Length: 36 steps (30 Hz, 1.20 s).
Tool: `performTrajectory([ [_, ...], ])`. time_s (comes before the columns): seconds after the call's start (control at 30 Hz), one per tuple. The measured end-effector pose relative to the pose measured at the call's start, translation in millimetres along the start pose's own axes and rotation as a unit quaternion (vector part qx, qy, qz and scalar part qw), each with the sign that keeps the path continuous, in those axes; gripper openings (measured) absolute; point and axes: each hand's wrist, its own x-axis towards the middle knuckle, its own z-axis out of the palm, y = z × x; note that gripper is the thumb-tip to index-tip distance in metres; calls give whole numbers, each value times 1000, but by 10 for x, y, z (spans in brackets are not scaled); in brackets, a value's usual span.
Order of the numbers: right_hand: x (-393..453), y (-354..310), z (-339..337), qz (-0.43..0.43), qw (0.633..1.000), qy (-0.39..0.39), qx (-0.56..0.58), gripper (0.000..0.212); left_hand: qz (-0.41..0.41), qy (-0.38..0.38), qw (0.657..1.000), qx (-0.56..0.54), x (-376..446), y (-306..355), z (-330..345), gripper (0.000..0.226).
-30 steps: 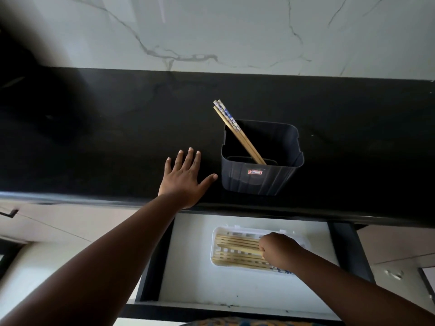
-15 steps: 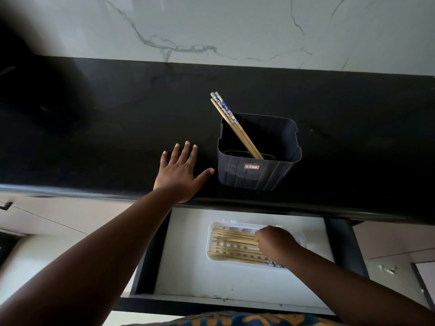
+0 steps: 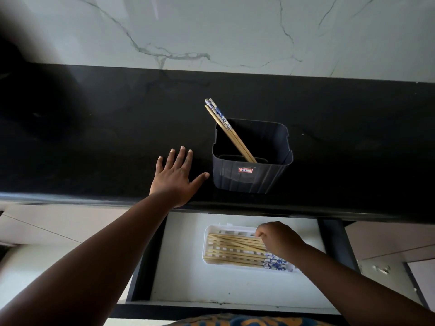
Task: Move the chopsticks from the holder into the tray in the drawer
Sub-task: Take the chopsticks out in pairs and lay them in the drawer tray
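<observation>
A glossy black tabletop (image 3: 94, 128) runs across the middle of the view, its rounded front edge catching a thin line of light. Behind it rises a white marble wall (image 3: 235, 27) with grey veins branching across it. A deep shadow (image 3: 14, 74) darkens the far left corner. Below the tabletop, pale cabinet fronts (image 3: 58, 224) sit at the left, and more pale panels (image 3: 386, 241) at the right, one bearing a small metal fitting (image 3: 380, 269). At the bottom edge shows a strip of blue and orange patterned cloth (image 3: 230, 322).
</observation>
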Motion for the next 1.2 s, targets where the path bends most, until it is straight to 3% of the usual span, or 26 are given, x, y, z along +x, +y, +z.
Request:
performTrajectory([
  [0.13,-169,-24,-352,2,995,-63,79,30,2,1,1000,-1,-11,10,-13,97],
  [0.23,-392,-153,-640,-6,992,-100,76,25,4,3,1000,-5,-17,13,-16,98],
  [0.33,-674,-387,-1020,-48,988,-119,91,20,1,5,1000,-7,-19,16,-11,99],
  [0.43,-957,-673,-1503,-103,967,-135,193,15,1,4,1000,-8,-19,13,-6,99],
  [0.5,-1085,-852,-1826,-132,955,-101,247,12,-1,2,1000,-8,-14,14,-8,97],
  [0.63,-1000,-1104,-2300,-157,948,43,275,9,-4,4,1000,-4,-18,28,-12,89],
  [0.8,-421,-1253,-2300,-96,943,194,251,8,-1,6,1000,-8,-17,17,-8,89],
  [1.0,155,-1188,-2064,-17,947,234,221,7,-6,7,1000,-9,-5,4,13,91],
  [1.2,296,-1134,-2053,2,944,176,278,15,-5,13,1000,-8,2,2,27,100],
])
